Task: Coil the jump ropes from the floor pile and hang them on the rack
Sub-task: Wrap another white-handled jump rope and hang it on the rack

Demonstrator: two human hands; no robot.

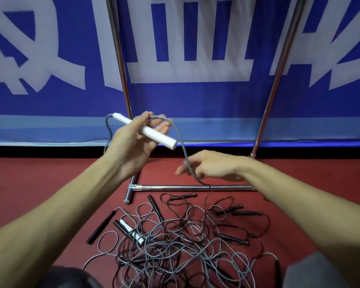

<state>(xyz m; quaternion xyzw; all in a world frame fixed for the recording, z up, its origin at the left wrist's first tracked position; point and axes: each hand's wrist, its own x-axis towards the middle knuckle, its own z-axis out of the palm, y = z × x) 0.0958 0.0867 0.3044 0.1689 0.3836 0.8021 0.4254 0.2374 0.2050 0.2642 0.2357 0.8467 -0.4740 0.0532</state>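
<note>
My left hand [131,142] grips the handle [164,139], my right hand [214,165] meets its cord [182,146], grip unclear; tugging could snag the pile [175,246].

Large white characters [187,71] span the blue banner [175,100] behind the rack [121,59], cut off by the frame's top edge and blurred; none can be read.

A white handle [154,135] is gripped in the left hand [131,144], its free end pointing down and right of the grip. A grey rope [183,151] is draped over that hand's fingers and led down to the right hand [213,165], where a hold cannot be made out through blur. Below both hands, the rack's base bar [195,187] and a tangled pile of ropes [175,244] are seen on the red floor [40,183].
</note>
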